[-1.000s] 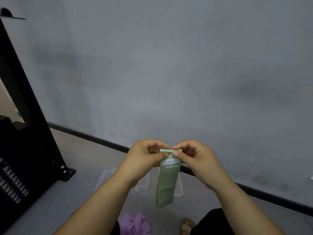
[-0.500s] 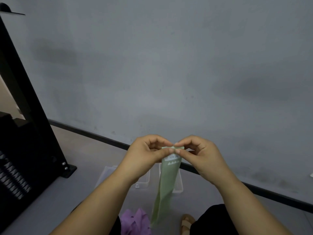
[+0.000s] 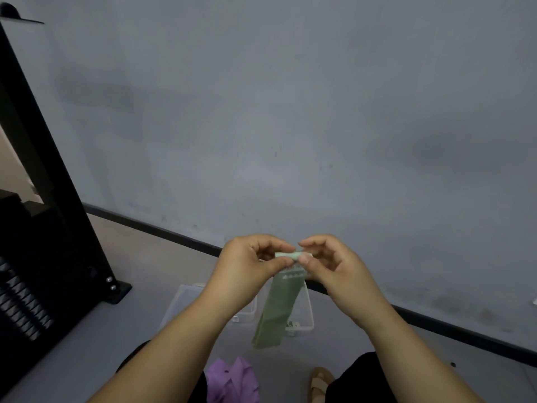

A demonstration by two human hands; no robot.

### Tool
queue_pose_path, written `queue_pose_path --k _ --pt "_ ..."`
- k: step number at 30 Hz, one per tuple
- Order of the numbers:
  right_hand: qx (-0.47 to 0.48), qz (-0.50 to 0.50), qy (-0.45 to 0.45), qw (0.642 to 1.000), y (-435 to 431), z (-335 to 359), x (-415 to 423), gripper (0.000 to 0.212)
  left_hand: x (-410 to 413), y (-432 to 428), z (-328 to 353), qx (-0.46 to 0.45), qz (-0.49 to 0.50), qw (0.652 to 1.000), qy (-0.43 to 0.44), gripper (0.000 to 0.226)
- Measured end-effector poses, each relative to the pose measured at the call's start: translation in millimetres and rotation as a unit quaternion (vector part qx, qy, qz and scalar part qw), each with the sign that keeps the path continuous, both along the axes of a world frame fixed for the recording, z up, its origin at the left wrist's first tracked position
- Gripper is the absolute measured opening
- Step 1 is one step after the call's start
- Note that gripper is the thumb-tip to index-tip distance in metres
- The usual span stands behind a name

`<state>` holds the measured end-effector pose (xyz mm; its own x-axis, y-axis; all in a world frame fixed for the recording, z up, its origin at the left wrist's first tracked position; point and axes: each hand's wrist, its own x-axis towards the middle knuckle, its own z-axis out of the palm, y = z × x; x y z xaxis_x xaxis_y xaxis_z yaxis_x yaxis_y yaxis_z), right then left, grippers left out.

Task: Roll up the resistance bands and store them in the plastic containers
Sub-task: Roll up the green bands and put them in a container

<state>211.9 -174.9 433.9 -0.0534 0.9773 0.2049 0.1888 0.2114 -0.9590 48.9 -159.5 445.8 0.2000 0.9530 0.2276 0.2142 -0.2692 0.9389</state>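
Note:
A pale green resistance band [image 3: 277, 309] hangs in the air in front of me, its top end rolled into a small tight roll. My left hand [image 3: 250, 269] pinches the roll's left end between thumb and fingers. My right hand [image 3: 328, 266] pinches its right end. The band's loose tail dangles over two clear plastic containers on the floor, one at the left [image 3: 186, 301] and one at the right [image 3: 306, 318]. A purple band [image 3: 232, 379] lies bunched on the floor near my legs.
A black metal stand [image 3: 52, 199] with a bolted foot rises at the left. A grey wall with a black baseboard [image 3: 436, 324] runs behind the containers. My sandalled foot [image 3: 319, 382] shows at the bottom.
The roll at the band's top has grown a little between my fingers. The hanging tail swung left and back, and now hangs shorter.

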Motion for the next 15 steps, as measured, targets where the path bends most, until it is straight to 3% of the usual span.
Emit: queue_pose_path --k 5,15 --pt "0.009 -0.009 0.027 1.000 2 -2 -2 0.002 1 1 -4 0.025 0.015 0.999 0.032 0.023" --pt "0.029 -0.022 0.046 0.998 2 -4 0 0.012 0 2 -12 -0.046 -0.038 0.998 -0.016 0.009"
